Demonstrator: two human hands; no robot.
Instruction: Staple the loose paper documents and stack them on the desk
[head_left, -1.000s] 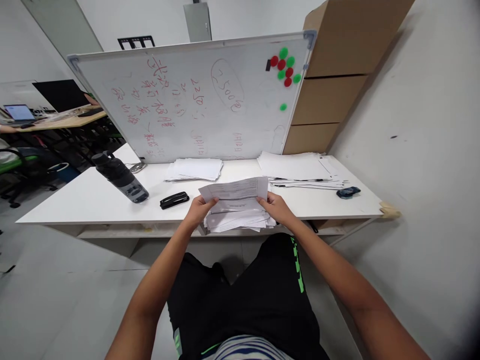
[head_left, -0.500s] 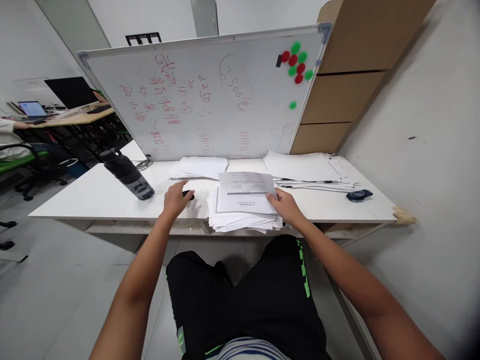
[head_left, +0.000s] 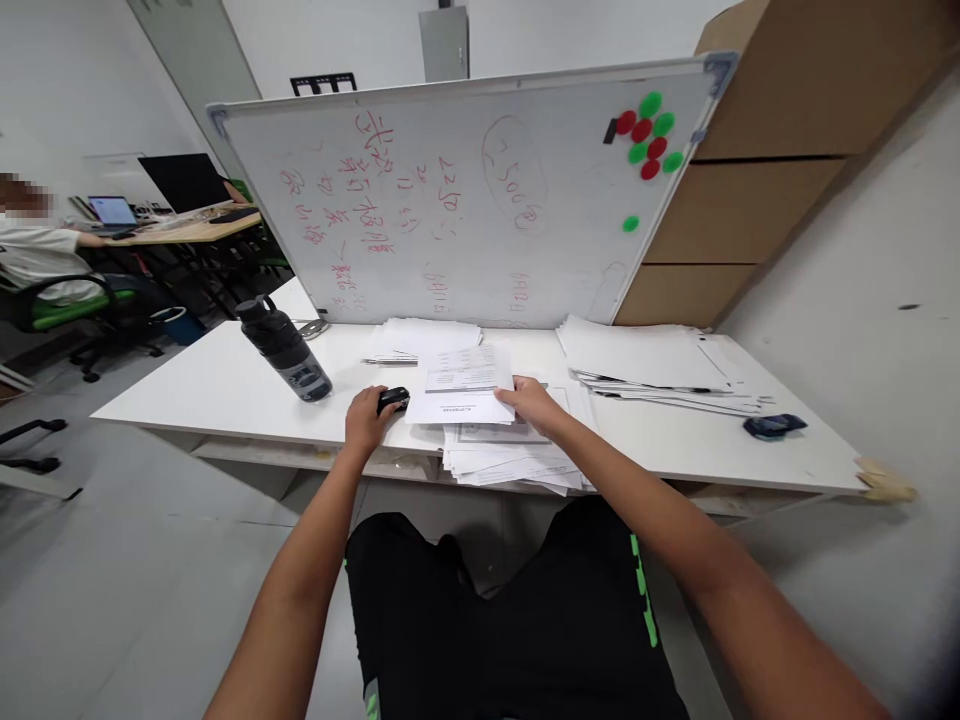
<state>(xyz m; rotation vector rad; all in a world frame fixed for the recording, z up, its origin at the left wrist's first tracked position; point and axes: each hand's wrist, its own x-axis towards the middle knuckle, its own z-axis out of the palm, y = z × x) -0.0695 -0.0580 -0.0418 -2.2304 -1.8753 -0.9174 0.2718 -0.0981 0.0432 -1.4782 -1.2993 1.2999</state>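
My left hand is closed around a small black stapler on the white desk, its front end sticking out to the right. My right hand pinches the right edge of a printed sheet, thumb on top. That sheet is held just above the desk, its left edge close to the stapler. Beneath my right wrist, a loose stack of printed papers lies at the desk's front edge, partly covered by the held sheet and my arm.
A dark water bottle stands at left. Behind are two paper piles, one in the middle and one at right. A whiteboard leans at the back beside cardboard boxes. A dark blue item lies far right. A person sits at far left.
My left hand has closed on the stapler. My right hand has carried the sheet left, off the stack and toward the stapler. The view has shifted slightly.
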